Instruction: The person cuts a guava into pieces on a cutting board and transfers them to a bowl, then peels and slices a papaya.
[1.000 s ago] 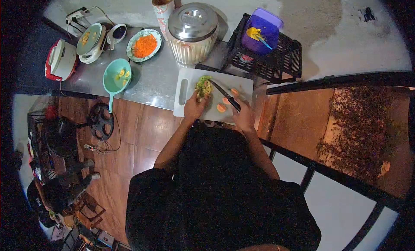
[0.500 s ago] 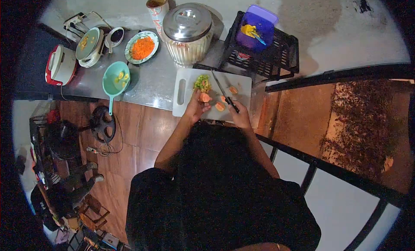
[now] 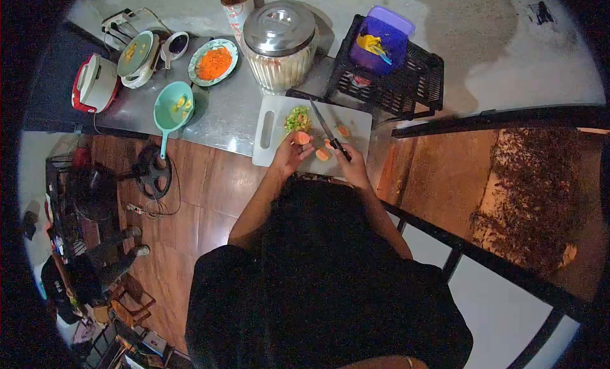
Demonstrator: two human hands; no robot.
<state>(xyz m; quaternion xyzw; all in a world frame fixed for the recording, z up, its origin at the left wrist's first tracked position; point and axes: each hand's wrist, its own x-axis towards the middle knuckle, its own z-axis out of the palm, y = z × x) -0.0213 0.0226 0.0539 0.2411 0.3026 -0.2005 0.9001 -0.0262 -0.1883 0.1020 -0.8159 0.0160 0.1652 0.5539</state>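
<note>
On a white cutting board [image 3: 271, 154] lies a small heap of chopped green and pinkish pieces [image 3: 297, 118]. My left hand [image 3: 291, 155], at the board's front edge just below the heap, holds an orange-pink piece [image 3: 302, 138] between its fingers. My right hand [image 3: 354, 167] is wrapped round the black handle of a knife [image 3: 324, 122], whose blade points up and left over the board. More orange-pink pieces [image 3: 323, 154] lie between my hands, and another [image 3: 343, 131] is right of the blade.
A plate of shredded orange food [image 3: 214, 63], a green strainer [image 3: 166, 118], a lidded ribbed jar [image 3: 277, 67] and a red-white cooler [image 3: 94, 89] stand on the metal counter. Right of the jar, a purple container [image 3: 376, 58] sits on a black crate [image 3: 416, 83]. A person [image 3: 82, 270] is at lower left.
The view has shifted slightly. My left hand has turned a little, its fingers more spread beneath the orange-pink piece. My right hand still holds the knife.
</note>
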